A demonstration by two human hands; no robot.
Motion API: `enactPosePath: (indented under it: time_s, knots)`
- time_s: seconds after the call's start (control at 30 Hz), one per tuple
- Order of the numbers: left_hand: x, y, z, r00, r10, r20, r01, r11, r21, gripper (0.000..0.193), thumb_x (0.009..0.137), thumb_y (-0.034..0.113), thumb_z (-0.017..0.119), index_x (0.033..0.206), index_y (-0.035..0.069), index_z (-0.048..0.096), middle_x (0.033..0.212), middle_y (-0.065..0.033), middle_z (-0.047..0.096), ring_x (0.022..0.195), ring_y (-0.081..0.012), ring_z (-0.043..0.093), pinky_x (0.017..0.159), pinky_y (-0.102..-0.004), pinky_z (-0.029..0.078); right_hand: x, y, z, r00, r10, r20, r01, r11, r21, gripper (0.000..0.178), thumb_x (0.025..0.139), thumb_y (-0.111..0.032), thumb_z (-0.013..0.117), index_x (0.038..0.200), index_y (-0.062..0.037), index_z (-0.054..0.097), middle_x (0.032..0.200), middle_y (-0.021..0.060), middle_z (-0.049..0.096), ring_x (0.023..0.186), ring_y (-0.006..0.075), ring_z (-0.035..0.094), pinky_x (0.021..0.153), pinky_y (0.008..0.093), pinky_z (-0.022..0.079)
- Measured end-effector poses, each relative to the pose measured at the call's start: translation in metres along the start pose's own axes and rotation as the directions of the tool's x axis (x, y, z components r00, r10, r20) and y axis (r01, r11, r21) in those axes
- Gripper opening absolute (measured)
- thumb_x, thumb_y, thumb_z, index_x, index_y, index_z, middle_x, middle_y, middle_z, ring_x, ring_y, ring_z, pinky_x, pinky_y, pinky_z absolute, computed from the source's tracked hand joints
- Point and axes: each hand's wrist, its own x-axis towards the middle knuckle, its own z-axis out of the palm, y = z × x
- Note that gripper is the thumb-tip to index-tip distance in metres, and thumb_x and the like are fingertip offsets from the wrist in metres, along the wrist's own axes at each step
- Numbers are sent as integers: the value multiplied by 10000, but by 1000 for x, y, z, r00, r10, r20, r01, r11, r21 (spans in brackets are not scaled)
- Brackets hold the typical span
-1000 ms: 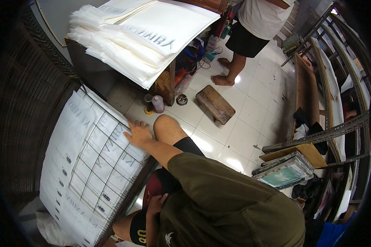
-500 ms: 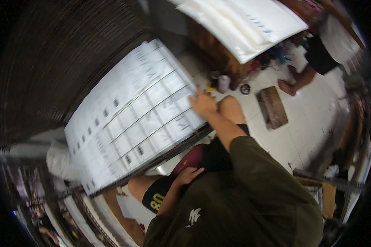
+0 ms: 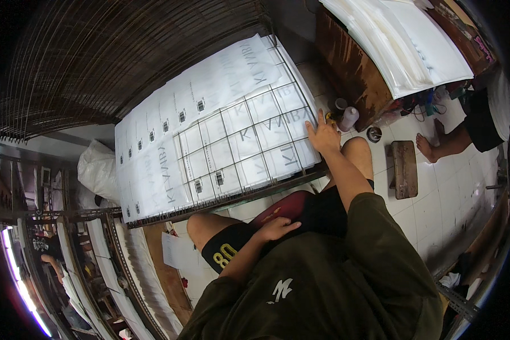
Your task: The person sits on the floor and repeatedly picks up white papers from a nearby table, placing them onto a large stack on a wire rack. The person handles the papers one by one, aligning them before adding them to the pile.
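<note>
My left hand point(image 3: 279, 229) lies on my lap over the dark shorts, fingers stretched out and holding nothing. Beyond my knees is a wire rack point(image 3: 229, 133) with a layer of thin white printed sheets point(image 3: 153, 153) on and under its grid. Dark lettering and small barcodes mark these sheets. At the rack's right edge my right hand point(image 3: 324, 137) is open, with its fingers spread. Its fingertips are right beside the sheets' border; I cannot tell whether they touch the wire. More wire racks point(image 3: 113, 51) are tilted up at the far left.
A stack of white sheets point(image 3: 408, 56) tops a brown wooden cabinet point(image 3: 345, 68). On the tiles are a pale bottle point(image 3: 349, 118), a small round tin point(image 3: 374, 134) and a low wooden stool point(image 3: 403, 170). Another person's legs point(image 3: 464, 136) show at right. A white plastic bag point(image 3: 98, 170) is left of the rack.
The view has shifted, and the rack and floor things sit farther right in it. My right hand stays by the rack's edge with fingers apart; my left stays on my lap.
</note>
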Motion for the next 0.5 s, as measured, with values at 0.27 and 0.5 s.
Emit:
enactPosePath:
  time_s: [0.27,0.5]
  knots:
    - [7,-23,7,996,79,-41,-76,994,73,646,870,607,496,649,2,549,622,-117,515,622,-187,511,634,-344,407,3,-4,-1,994,27,104,-26,1000,-8,707,886,-556,405,1460,-179,237,1313,214,467,1209,372,456,959,538,374]
    - [2,-15,5,999,2,-42,0,999,50,696,826,696,463,641,31,557,639,-110,542,655,-229,556,664,-370,430,3,-3,1,998,2,56,-1,1000,-14,723,880,-577,404,1460,-178,237,1372,234,410,1260,382,410,1003,527,349]
